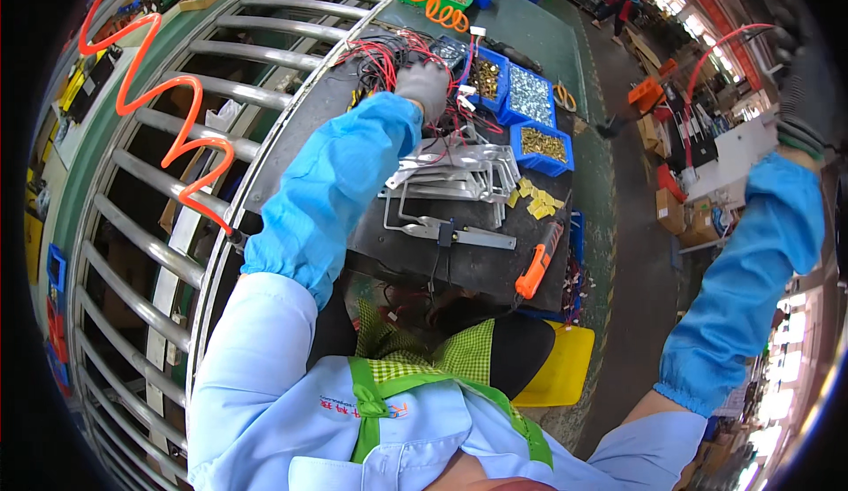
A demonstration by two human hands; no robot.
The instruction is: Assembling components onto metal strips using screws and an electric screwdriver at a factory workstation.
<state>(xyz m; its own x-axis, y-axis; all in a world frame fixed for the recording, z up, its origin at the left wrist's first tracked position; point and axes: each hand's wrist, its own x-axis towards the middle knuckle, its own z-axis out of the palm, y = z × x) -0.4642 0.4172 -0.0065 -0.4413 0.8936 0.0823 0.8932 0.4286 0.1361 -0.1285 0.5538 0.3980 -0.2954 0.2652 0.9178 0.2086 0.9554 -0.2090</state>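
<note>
My left hand [422,87], in a grey glove, is closed on a tangled bundle of red and black wires [375,60] at the table's far left; its fingertips are partly hidden among them. Raised high at the far right, my gloved right hand [799,94] is closed on a red wire [712,48] that curves down from it; the fingers are dark near the picture's rim. Bent silver metal brackets [459,177] lie stacked in front of my left hand. Nearer me is a flat metal piece [477,237] with a small black block [446,232] on it.
Blue bins of brass parts [541,143] and silver parts [528,95] stand right of the wires. Yellow pieces [537,198] and an orange-grey tool [539,261] lie at the right. A metal roller conveyor [256,94] and a coiled orange hose [181,142] are at the left.
</note>
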